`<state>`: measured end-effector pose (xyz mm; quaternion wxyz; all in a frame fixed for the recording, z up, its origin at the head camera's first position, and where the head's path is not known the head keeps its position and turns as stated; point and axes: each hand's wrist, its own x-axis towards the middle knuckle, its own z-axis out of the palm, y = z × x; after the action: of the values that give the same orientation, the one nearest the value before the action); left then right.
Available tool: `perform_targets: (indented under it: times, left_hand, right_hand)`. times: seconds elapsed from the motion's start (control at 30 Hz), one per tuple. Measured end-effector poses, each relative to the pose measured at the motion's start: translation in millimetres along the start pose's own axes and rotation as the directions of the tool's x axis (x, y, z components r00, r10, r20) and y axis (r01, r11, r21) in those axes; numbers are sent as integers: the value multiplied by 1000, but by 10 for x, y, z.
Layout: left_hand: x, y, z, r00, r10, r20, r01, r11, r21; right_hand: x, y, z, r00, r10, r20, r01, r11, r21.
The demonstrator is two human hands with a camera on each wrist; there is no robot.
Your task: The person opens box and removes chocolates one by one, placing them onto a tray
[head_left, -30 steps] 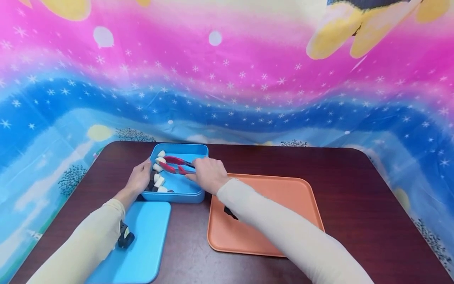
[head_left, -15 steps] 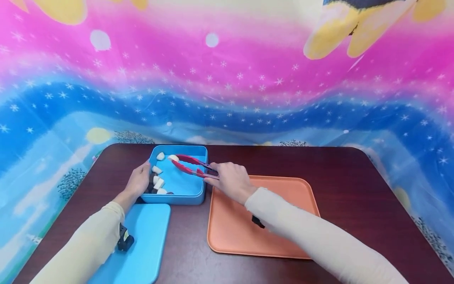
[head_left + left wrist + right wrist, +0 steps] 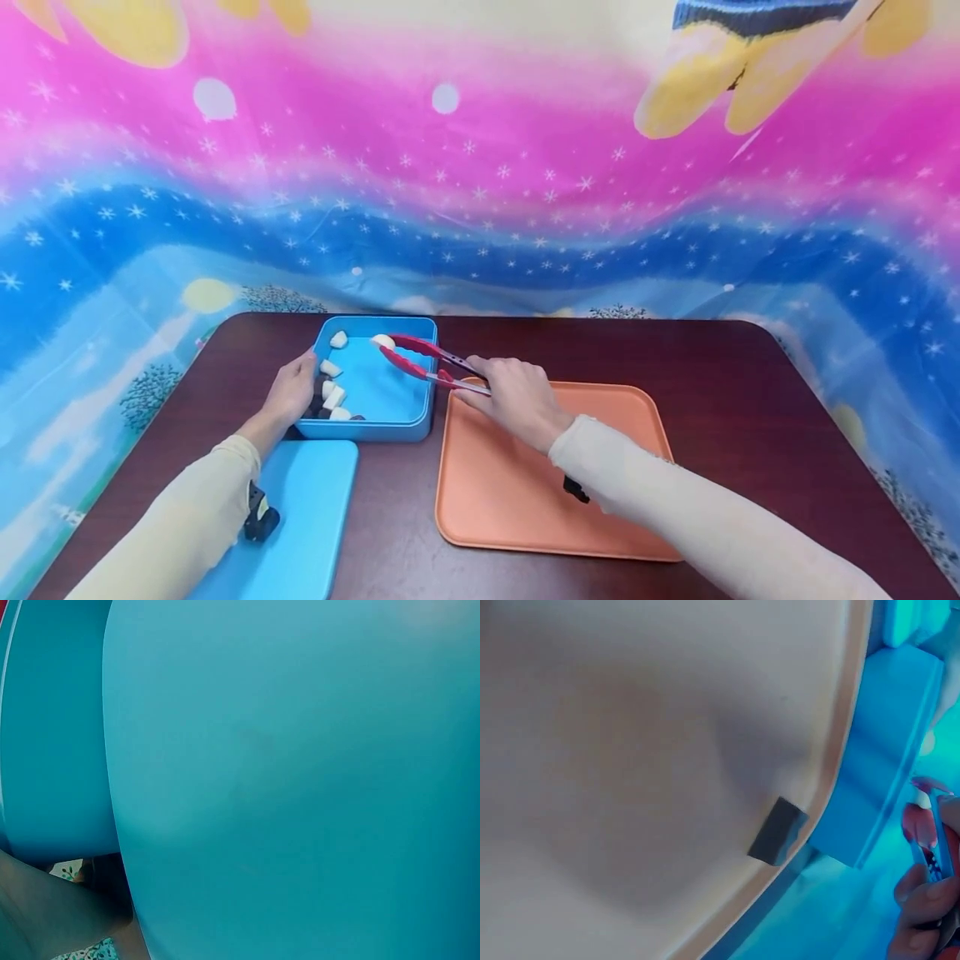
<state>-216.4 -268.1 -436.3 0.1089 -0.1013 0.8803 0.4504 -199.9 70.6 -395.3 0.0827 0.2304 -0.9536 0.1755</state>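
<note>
A white piece (image 3: 382,342) is held above the inside of an open blue box (image 3: 367,430), pinched between the tips of red-ended tongs (image 3: 444,379). The tongs, reaching across the box's right rim, are gripped by the right hand (image 3: 521,400), its fingers curled round the handles. The left hand (image 3: 288,390) is placed against the box's left side; whether its fingers are bent round the wall cannot be told. Inside the box, more white pieces (image 3: 333,395) are scattered along the left wall, with dark pieces (image 3: 315,405) gathered in the near left corner. An orange tray (image 3: 510,500) is set to the right of the box on a dark wooden bench (image 3: 742,400). In the right wrist view, a dark block (image 3: 778,834) is seen lying on the tray beside its rim. A light-blue panel (image 3: 318,500) is laid just in front of the box, partly covered by the left sleeve (image 3: 180,508). The bench is backed by a colourful printed cloth (image 3: 480,183).
</note>
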Motion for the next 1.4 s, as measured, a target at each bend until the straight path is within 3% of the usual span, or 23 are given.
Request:
perform_targets:
  times: [0.3, 0.63, 0.73, 0.87, 1.4]
  left_hand:
    - [0, -18, -18, 1000, 14, -12, -14, 1000, -11]
    - [-6, -52, 15, 1000, -4, 15, 4, 1000, -24]
    - [-5, -52, 13, 1000, 9, 12, -9, 1000, -28]
    - [2, -47, -3, 1000, 26, 6, -25, 999, -40]
    - [29, -18, -1, 1000, 20, 19, -19, 998, -59]
  right_hand:
    - [-77, 30, -35, 998, 11, -65, -8, 999, 45]
    - [-251, 114, -67, 997, 73, -7, -73, 994, 76]
    - [-315, 155, -83, 996, 88, -21, -86, 994, 74]
    - [-385, 224, -121, 995, 87, -47, -84, 994, 64]
    - [-751, 629, -289, 993, 117, -31, -117, 993, 23]
